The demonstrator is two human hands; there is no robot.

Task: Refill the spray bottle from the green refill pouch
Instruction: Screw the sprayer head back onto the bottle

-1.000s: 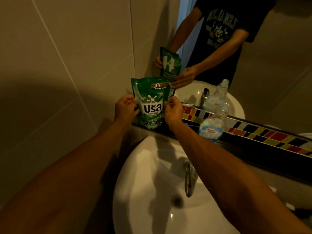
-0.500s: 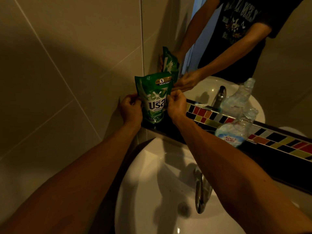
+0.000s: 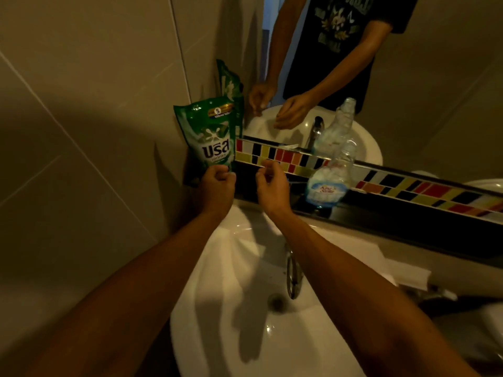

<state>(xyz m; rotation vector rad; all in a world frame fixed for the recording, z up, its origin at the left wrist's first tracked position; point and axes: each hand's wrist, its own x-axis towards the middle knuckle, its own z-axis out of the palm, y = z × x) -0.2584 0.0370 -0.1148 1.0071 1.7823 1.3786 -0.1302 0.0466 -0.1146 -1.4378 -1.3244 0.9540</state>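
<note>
The green refill pouch [image 3: 211, 137] stands upright on the dark ledge [image 3: 381, 216], leaning into the tiled corner. My left hand [image 3: 217, 186] is just in front of its lower edge with fingers loosely curled; the mirror shows that hand apart from the pouch and holding nothing. My right hand [image 3: 272, 186] hovers to the right of the pouch, fingers loosely curled and empty. The clear spray bottle [image 3: 330, 180], with a blue label and no spray head on its neck, stands on the ledge to the right of my right hand.
A white sink [image 3: 231, 308] with a chrome faucet [image 3: 292, 273] lies below my forearms. A mirror with a coloured mosaic strip [image 3: 285, 156] backs the ledge. Beige wall tiles [image 3: 81, 131] close the left side. White paper [image 3: 392, 268] lies right of the sink.
Both hands have let go of the pouch and drawn back and down. The right hand moved to the right. The pouch now stands alone in the corner.
</note>
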